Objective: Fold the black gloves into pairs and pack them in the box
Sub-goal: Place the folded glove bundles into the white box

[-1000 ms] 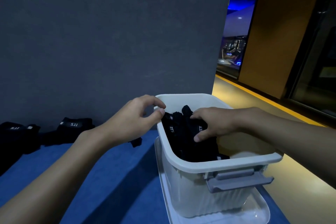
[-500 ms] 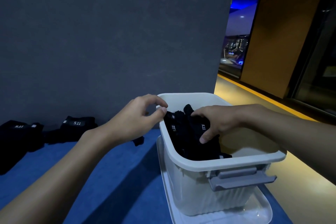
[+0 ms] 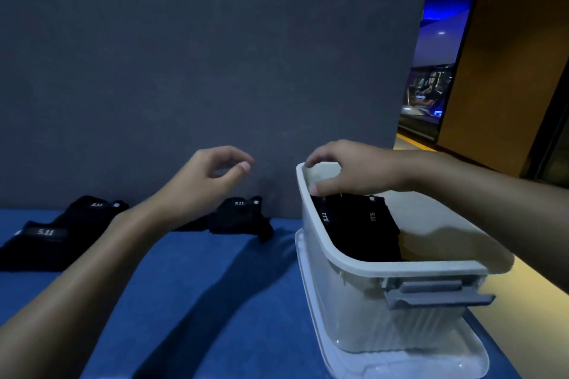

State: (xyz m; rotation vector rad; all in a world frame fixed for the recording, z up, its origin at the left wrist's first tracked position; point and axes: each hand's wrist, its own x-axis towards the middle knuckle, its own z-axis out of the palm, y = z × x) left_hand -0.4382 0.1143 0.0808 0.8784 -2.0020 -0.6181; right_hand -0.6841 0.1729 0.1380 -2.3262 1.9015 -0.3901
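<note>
A white plastic box [image 3: 320, 243] with a grey latch stands on the right of the blue table [image 3: 200, 292]. Folded black gloves [image 3: 363, 224] with "5.11" labels lie inside, against its left wall. My right hand [image 3: 351, 172] hovers over the box's far left corner with loosely curled fingers, the thumb just above the packed gloves, and grips nothing. My left hand [image 3: 206, 184] is raised to the left of the box, fingers relaxed and empty. A loose black glove [image 3: 240, 218] lies by the wall behind my left wrist. More black gloves [image 3: 43, 240] lie at the far left.
The box stands on its clear lid [image 3: 462, 363], near the table's right edge. A dark grey wall [image 3: 215, 71] closes off the back of the table. Beyond the right edge is a yellow floor and a dim corridor.
My left hand has drawn back from the box rim to the left. My right hand has lifted off the gloves in the box and moved to its far left corner.
</note>
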